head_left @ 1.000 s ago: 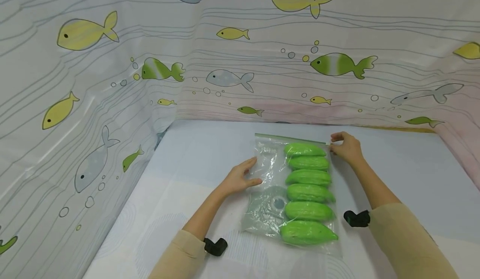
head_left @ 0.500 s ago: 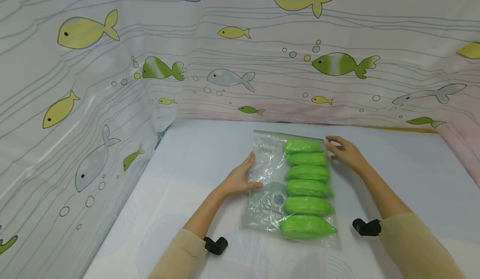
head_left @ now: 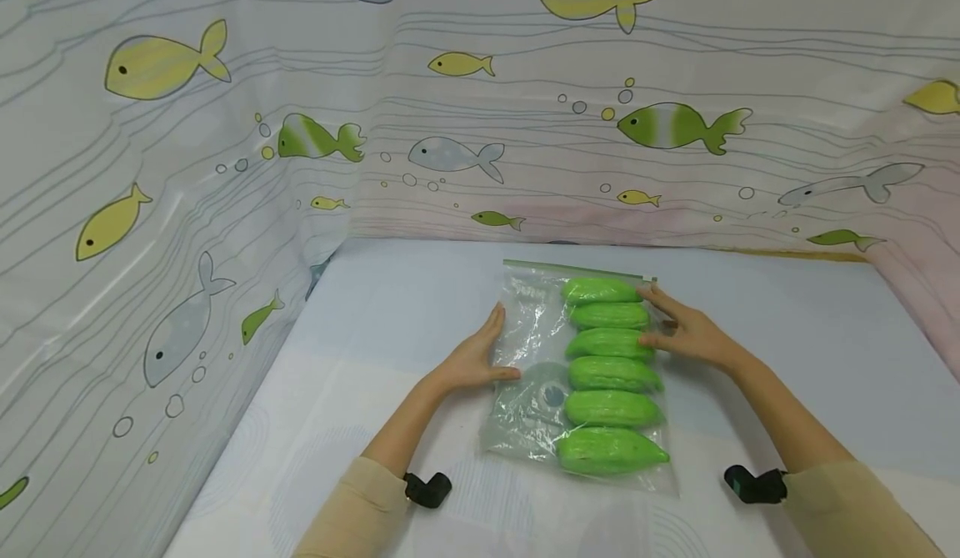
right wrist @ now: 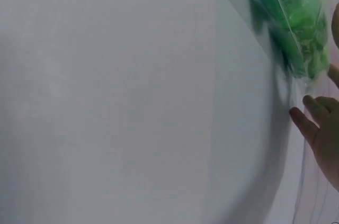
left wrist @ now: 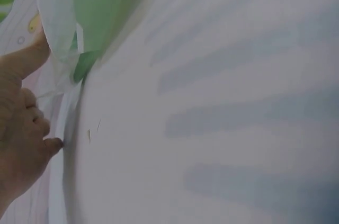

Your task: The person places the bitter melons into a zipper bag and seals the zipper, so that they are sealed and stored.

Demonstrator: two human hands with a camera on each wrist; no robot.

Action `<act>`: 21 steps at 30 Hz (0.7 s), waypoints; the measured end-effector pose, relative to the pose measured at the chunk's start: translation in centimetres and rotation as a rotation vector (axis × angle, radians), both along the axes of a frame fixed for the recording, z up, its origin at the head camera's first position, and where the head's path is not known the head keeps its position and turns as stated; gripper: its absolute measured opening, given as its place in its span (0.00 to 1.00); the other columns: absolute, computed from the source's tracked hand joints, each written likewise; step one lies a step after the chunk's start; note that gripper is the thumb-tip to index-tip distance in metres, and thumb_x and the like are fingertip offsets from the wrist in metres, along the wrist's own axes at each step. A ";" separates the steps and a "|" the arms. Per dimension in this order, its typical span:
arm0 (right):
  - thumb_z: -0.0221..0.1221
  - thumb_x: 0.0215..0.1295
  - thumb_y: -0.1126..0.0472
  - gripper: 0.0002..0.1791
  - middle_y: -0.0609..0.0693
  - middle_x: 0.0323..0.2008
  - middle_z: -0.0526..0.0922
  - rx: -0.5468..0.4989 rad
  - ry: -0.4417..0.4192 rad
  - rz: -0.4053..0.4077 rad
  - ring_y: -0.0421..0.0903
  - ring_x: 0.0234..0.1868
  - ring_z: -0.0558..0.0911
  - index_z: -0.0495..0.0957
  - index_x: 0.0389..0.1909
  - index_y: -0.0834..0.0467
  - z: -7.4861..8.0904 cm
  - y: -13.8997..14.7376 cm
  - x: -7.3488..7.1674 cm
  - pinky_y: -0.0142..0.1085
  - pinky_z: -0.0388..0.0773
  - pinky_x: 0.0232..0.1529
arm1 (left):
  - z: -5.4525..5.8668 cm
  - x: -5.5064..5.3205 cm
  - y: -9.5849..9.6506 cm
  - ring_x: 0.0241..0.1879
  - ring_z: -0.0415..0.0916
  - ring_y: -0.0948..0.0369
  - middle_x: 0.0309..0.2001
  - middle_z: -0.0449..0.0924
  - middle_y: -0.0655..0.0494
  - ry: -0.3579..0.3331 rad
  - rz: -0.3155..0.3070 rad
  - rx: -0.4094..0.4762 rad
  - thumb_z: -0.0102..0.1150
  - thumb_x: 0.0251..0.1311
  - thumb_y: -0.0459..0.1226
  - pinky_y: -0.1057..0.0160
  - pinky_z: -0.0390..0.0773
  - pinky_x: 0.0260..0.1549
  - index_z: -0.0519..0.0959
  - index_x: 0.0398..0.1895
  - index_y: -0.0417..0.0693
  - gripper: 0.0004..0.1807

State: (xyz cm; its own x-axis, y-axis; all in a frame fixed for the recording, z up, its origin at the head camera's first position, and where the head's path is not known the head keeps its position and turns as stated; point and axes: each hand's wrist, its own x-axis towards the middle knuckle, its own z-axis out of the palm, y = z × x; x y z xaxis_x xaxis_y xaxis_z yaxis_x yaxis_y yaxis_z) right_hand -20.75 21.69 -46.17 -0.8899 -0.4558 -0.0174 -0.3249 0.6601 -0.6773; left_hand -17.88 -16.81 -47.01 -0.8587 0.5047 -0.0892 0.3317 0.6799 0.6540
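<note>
A clear zip bag lies flat on the table, its green zip strip along the far edge. Inside its right half, several bright green, ridged, tapered gourd-like pieces are stacked in one column. My left hand is at the bag's left edge, fingers extended and thumb laid over the plastic. At the upper right edge, my right hand touches the bag beside the top pieces, its fingers relaxed and spread. The right wrist view shows the bag's green-filled corner by the fingertips.
A pale cloth with faint circle patterns covers the table. Behind and to the left rises a curtain printed with fish. Black wrist cameras sit at both cuffs, the left camera close to the bag's lower left.
My right hand has moved from the zip's right end down onto the bag's right side. The bag has shifted slightly leftward and away. My left hand stays at its left edge.
</note>
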 end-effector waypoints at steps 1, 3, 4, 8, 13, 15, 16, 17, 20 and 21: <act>0.62 0.62 0.45 0.48 0.68 0.73 0.43 0.010 0.005 -0.004 0.75 0.59 0.67 0.48 0.76 0.55 -0.1 0.0 0.1 0.69 0.67 0.52 | 0.0 0.0 0.0 0.74 0.35 0.50 0.75 0.29 0.43 -0.003 0.001 -0.008 0.70 0.51 0.50 0.55 0.44 0.71 0.35 0.75 0.38 0.63; 0.64 0.59 0.44 0.50 0.70 0.72 0.45 0.032 0.016 -0.007 0.76 0.61 0.63 0.49 0.76 0.55 -0.1 0.0 0.4 0.71 0.64 0.53 | 0.1 0.2 -0.1 0.74 0.36 0.49 0.75 0.31 0.40 -0.006 0.000 -0.019 0.69 0.52 0.51 0.55 0.45 0.71 0.36 0.75 0.38 0.62; 0.66 0.57 0.44 0.51 0.70 0.72 0.46 0.038 0.018 -0.011 0.77 0.62 0.61 0.50 0.75 0.56 -0.1 0.0 0.6 0.72 0.62 0.54 | 0.2 0.2 -0.1 0.74 0.36 0.49 0.75 0.32 0.39 -0.009 -0.002 -0.021 0.69 0.52 0.51 0.54 0.45 0.71 0.36 0.75 0.38 0.61; 0.69 0.52 0.42 0.55 0.73 0.69 0.54 0.073 0.025 -0.010 0.77 0.64 0.57 0.50 0.75 0.56 0.0 -0.1 1.3 0.73 0.58 0.56 | 0.4 0.4 -0.1 0.74 0.37 0.48 0.74 0.35 0.38 -0.012 -0.021 -0.010 0.68 0.52 0.50 0.53 0.45 0.71 0.39 0.75 0.37 0.59; 0.68 0.53 0.41 0.55 0.72 0.68 0.58 0.071 0.030 -0.002 0.74 0.65 0.57 0.50 0.75 0.58 0.0 -0.1 1.7 0.70 0.57 0.59 | 0.5 0.4 -0.1 0.74 0.35 0.50 0.75 0.35 0.41 -0.008 -0.046 -0.011 0.68 0.53 0.50 0.54 0.44 0.71 0.39 0.75 0.36 0.59; 0.68 0.54 0.42 0.54 0.71 0.68 0.58 0.068 0.039 0.002 0.74 0.66 0.57 0.51 0.75 0.59 0.0 -0.1 1.6 0.69 0.57 0.60 | 0.5 0.3 -0.2 0.74 0.35 0.50 0.75 0.35 0.40 -0.006 -0.055 -0.003 0.68 0.53 0.50 0.53 0.44 0.71 0.40 0.75 0.36 0.59; 0.68 0.54 0.42 0.53 0.71 0.68 0.57 0.068 0.043 0.004 0.73 0.66 0.57 0.52 0.74 0.60 0.0 -0.1 1.6 0.68 0.57 0.60 | 0.4 0.3 -0.2 0.74 0.35 0.50 0.75 0.36 0.40 -0.006 -0.057 0.001 0.68 0.53 0.49 0.53 0.44 0.71 0.40 0.75 0.36 0.59; 0.67 0.55 0.43 0.53 0.71 0.69 0.57 0.066 0.046 0.008 0.72 0.66 0.57 0.52 0.74 0.61 0.0 -0.1 1.6 0.68 0.57 0.61 | 0.4 0.3 -0.2 0.74 0.35 0.50 0.75 0.36 0.40 -0.007 -0.058 0.004 0.69 0.53 0.49 0.53 0.44 0.71 0.40 0.75 0.36 0.59; 0.68 0.55 0.44 0.52 0.71 0.69 0.57 0.058 0.048 0.013 0.72 0.67 0.57 0.53 0.74 0.61 0.1 -0.1 1.6 0.68 0.57 0.61 | 0.4 0.2 -0.2 0.74 0.35 0.49 0.75 0.36 0.39 -0.011 -0.055 0.012 0.69 0.52 0.48 0.52 0.44 0.71 0.40 0.75 0.35 0.59; 0.67 0.56 0.44 0.52 0.71 0.69 0.57 0.059 0.047 0.014 0.72 0.66 0.57 0.53 0.74 0.61 0.1 -0.1 1.6 0.68 0.57 0.61 | 0.4 0.2 -0.2 0.74 0.35 0.49 0.75 0.36 0.39 -0.013 -0.053 0.010 0.69 0.52 0.48 0.52 0.44 0.71 0.40 0.75 0.36 0.59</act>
